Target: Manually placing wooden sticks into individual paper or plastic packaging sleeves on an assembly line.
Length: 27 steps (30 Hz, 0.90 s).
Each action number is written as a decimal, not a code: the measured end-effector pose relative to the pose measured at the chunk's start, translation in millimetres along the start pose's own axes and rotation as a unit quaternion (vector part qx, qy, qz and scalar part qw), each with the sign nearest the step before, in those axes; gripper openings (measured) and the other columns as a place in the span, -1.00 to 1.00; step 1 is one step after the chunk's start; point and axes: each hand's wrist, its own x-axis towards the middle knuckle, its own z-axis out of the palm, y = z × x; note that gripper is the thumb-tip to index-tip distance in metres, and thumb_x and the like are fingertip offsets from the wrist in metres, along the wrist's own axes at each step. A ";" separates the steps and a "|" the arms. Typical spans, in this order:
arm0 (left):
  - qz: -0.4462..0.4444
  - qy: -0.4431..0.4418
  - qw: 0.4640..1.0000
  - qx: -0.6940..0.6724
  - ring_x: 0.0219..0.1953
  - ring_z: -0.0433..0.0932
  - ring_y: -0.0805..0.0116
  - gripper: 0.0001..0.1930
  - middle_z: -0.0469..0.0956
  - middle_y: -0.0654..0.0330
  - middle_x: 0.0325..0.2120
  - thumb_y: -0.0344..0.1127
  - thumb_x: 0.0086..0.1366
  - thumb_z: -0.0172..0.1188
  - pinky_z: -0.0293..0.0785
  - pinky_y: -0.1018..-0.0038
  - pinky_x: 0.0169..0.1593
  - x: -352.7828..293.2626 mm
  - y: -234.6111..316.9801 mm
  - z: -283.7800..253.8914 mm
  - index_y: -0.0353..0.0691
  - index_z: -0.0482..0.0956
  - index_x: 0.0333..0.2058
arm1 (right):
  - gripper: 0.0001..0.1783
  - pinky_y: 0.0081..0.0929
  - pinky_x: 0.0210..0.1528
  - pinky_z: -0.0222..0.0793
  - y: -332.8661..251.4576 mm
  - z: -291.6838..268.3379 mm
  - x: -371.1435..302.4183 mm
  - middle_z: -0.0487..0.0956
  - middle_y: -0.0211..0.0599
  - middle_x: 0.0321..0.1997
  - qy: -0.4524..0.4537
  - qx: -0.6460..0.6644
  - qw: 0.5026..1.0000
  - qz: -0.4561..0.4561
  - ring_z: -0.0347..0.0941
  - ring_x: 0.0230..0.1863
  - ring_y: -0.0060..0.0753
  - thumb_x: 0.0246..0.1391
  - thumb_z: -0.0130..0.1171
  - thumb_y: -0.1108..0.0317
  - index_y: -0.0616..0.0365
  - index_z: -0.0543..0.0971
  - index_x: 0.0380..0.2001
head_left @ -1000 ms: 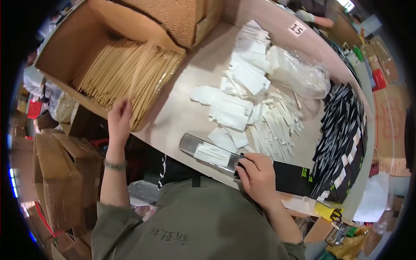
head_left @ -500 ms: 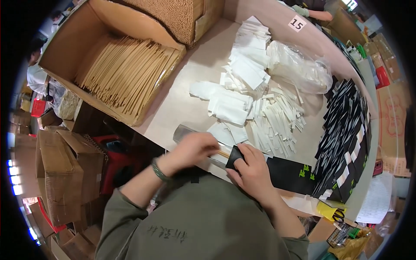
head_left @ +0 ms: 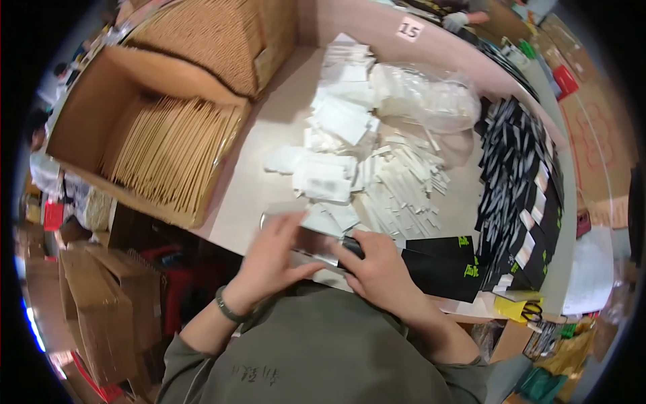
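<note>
My right hand [head_left: 382,273] grips a small black paper sleeve [head_left: 352,248] at the table's front edge; its fingers cover most of it. Left of that, my left hand [head_left: 270,261] is slightly blurred, with thumb and fingers apart and nothing visible in them. A shiny metal trough [head_left: 316,244] lies under and between the hands. Just right of my right hand, flat black sleeves [head_left: 437,266] with green print overlap on the table. White packets [head_left: 326,176] and narrow white paper strips [head_left: 400,192] lie beyond the hands.
A cardboard box [head_left: 70,138] at left holds wooden sticks [head_left: 171,151]; another box of sticks [head_left: 202,40] stands behind. A clear plastic bag [head_left: 427,97] lies beyond the strips. Black sleeves [head_left: 511,175] pile up at right, near yellow-wrapped scissors [head_left: 518,308]. A co-worker's gloved hand [head_left: 457,20] shows far off.
My left hand has opened and moved slightly away from the black sleeve. The sticks seen between the hands no longer show. My right hand stays on the sleeve; the view has shifted.
</note>
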 end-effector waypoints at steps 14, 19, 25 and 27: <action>-0.112 -0.248 0.909 -0.315 -0.34 0.52 0.28 -0.60 0.49 0.09 -0.43 -0.29 0.03 0.34 0.49 0.37 -0.20 -4.6 15.3 10.7 -0.34 0.45 -0.20 | -0.56 0.02 0.33 0.13 55.9 -107.3 -44.6 0.34 0.11 0.28 -0.105 -0.061 0.990 0.075 0.22 0.32 0.18 -0.28 0.46 0.24 0.19 0.53 -0.32; 0.004 -0.282 0.905 -0.319 -0.19 0.52 -0.11 -0.69 0.37 -0.14 -0.09 -0.41 -0.02 0.28 0.47 0.15 -0.02 16.3 52.9 38.1 -0.33 0.41 -0.29 | -0.63 0.03 0.22 0.24 70.2 -30.8 -42.4 0.35 0.20 0.22 -0.165 0.018 0.985 0.037 0.27 0.22 0.28 -0.16 0.30 0.25 0.27 0.46 -0.33; 0.061 -0.377 0.884 -0.268 -0.15 0.52 -0.20 -0.55 0.04 -0.42 0.23 -0.37 0.01 0.32 0.48 0.26 -0.08 17.4 51.0 38.7 -0.34 0.38 -0.13 | -0.63 -0.09 0.08 0.34 70.6 -37.6 -55.9 0.40 0.17 0.13 -0.133 -0.046 0.990 0.015 0.38 0.09 0.23 -0.14 0.26 0.22 0.28 0.47 -0.34; 0.072 -0.339 0.897 -0.275 -0.28 0.56 -0.08 -0.58 0.29 -0.29 0.07 -0.39 0.00 0.31 0.49 0.29 -0.13 14.4 48.5 41.5 -0.34 0.36 -0.17 | -0.62 -0.11 0.07 0.34 50.4 -28.9 -32.8 0.42 0.15 0.09 -0.132 -0.005 0.991 -0.012 0.38 0.07 0.21 -0.14 0.30 0.18 0.25 0.49 -0.34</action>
